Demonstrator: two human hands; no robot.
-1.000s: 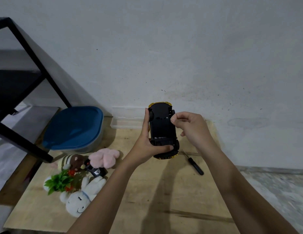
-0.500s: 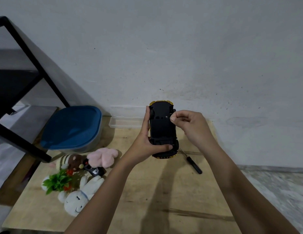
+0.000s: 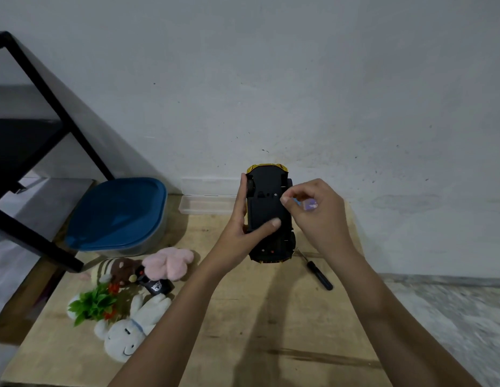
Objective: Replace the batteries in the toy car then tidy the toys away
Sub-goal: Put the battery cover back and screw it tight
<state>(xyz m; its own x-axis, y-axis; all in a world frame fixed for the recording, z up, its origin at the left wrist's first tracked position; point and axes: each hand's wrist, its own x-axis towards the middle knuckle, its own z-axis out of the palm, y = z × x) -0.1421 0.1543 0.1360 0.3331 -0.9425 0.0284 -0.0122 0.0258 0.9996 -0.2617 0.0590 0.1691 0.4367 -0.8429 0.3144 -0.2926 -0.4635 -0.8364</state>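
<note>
— So where was the toy car [image 3: 267, 202]?

— Just right of the frame's centre, held above the wooden board [image 3: 229, 331] and turned belly-up, with its black underside facing the camera.

— Which way did it point?

— Its long axis ran up and down the frame, tilted a touch. One yellow end sat at the top, toward the wall. The other end, with a yellow rim, hung at the bottom, nearer the person. Which end was the nose I could not tell.

— And the hands?

— The left hand [image 3: 240, 238] gripped it, fingers straight up along the car's left side and thumb laid across the underside from the lower left. The right hand [image 3: 318, 219] was at the car's right edge, fingers curled in, with thumb and forefinger tips close together against the chassis. A small purple and blue thing showed in the hollow of that hand. Whether the hand held it or it lay behind, I could not tell.

— Anything else on the board?

— A black-handled screwdriver [image 3: 317, 273] lay to the lower right of the car, apart from it. A clear plastic box [image 3: 207, 205] stood against the wall just left of the car, and a blue-lidded container [image 3: 117, 213] sat further left. In the lower left lay a heap of toys: a pink plush [image 3: 169, 262], a brown striped plush [image 3: 115, 270], a white rabbit [image 3: 131, 328] and a green plastic plant [image 3: 94, 304].
</note>
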